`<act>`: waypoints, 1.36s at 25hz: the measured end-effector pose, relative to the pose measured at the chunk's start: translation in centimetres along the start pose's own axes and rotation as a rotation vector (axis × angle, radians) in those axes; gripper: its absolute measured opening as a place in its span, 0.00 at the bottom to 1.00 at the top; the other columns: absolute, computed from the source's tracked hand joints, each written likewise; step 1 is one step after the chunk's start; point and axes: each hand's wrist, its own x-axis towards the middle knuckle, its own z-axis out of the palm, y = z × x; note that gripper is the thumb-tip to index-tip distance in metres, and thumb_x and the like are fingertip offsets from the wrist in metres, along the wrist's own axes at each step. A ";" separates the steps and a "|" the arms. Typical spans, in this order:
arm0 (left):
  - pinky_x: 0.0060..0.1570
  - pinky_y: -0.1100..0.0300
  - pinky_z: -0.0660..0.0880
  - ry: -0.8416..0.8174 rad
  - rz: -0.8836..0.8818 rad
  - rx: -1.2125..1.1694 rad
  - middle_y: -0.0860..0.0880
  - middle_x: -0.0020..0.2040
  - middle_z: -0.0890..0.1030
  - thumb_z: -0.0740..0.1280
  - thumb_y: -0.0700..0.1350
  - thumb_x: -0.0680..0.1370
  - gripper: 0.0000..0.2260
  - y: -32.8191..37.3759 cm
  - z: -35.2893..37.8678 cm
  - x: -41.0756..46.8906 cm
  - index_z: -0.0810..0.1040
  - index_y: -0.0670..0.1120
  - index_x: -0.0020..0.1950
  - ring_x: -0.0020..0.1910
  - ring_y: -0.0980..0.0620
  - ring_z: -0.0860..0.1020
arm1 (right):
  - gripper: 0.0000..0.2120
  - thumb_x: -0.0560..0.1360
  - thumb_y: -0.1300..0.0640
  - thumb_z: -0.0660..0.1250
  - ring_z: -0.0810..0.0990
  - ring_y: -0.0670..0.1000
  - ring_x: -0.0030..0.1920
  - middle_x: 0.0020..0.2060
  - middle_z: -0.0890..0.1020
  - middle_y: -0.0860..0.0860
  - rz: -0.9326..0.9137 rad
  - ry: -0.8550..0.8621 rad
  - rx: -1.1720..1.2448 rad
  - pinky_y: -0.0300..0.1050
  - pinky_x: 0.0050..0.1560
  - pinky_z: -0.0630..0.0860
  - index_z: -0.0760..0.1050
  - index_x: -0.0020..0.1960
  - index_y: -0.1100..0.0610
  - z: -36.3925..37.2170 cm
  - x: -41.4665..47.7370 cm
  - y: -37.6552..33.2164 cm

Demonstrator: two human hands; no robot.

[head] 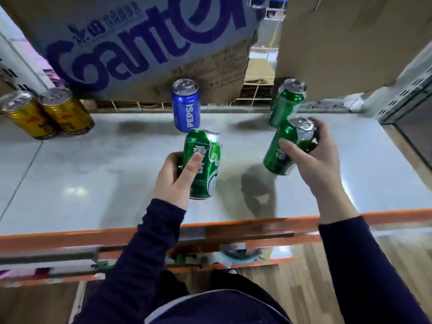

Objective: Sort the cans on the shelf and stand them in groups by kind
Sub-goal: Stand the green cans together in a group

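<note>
Head view: over the shelf, a green can is being gripped by the left hand and a second green can near its top by the right hand; upright set-down beside the standing green can at back right is being called for.

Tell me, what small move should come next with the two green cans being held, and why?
Probably the right hand should stand its tilted green can beside the upright green can at the back right, the nearest match. The other green can, in the left hand, could follow. The two gold cans already stand paired at the left; the blue Pepsi can stands alone.
</note>
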 end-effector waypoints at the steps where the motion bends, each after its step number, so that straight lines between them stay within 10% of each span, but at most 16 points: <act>1: 0.40 0.61 0.78 0.014 -0.005 0.010 0.53 0.42 0.83 0.67 0.62 0.68 0.18 -0.1 1.0 -0.2 0.76 0.49 0.49 0.43 0.55 0.82 | 0.27 0.69 0.58 0.76 0.81 0.37 0.47 0.49 0.82 0.43 -0.025 0.016 -0.026 0.30 0.45 0.75 0.70 0.65 0.55 -1.2 1.8 0.4; 9: 0.47 0.53 0.79 0.047 0.000 0.015 0.49 0.48 0.83 0.66 0.58 0.71 0.17 -0.3 5.2 0.0 0.77 0.49 0.54 0.49 0.49 0.82 | 0.31 0.70 0.57 0.76 0.75 0.50 0.59 0.59 0.76 0.51 -0.102 0.059 -0.266 0.46 0.62 0.71 0.67 0.68 0.60 -4.0 13.1 4.1; 15: 0.43 0.63 0.77 0.018 0.059 0.135 0.53 0.49 0.82 0.68 0.56 0.73 0.17 0.2 8.7 2.5 0.75 0.49 0.57 0.47 0.58 0.81 | 0.29 0.73 0.56 0.72 0.76 0.53 0.59 0.62 0.77 0.54 -0.028 -0.038 -0.356 0.47 0.58 0.74 0.66 0.71 0.58 -5.2 10.3 6.2; 22: 0.55 0.54 0.74 0.061 0.197 0.436 0.46 0.52 0.76 0.70 0.58 0.72 0.20 0.0 15.1 11.5 0.73 0.45 0.54 0.55 0.44 0.75 | 0.08 0.74 0.61 0.70 0.74 0.59 0.57 0.52 0.81 0.54 -0.254 -0.182 -0.750 0.44 0.56 0.68 0.81 0.53 0.60 -7.0 1.8 8.8; 29: 0.58 0.61 0.64 0.117 0.105 0.656 0.40 0.69 0.70 0.71 0.58 0.71 0.37 -1.9 16.5 13.2 0.63 0.38 0.71 0.66 0.43 0.69 | 0.07 0.75 0.58 0.67 0.74 0.55 0.54 0.51 0.82 0.51 -0.239 -0.112 -0.717 0.38 0.51 0.65 0.81 0.51 0.57 -6.8 1.6 8.3; 34: 0.55 0.60 0.74 0.025 0.186 0.531 0.49 0.56 0.80 0.70 0.45 0.74 0.13 -1.6 11.8 9.7 0.76 0.44 0.57 0.52 0.51 0.79 | 0.10 0.74 0.61 0.68 0.76 0.60 0.56 0.53 0.82 0.54 -0.250 -0.203 -0.678 0.45 0.53 0.68 0.81 0.55 0.59 -6.6 2.9 6.9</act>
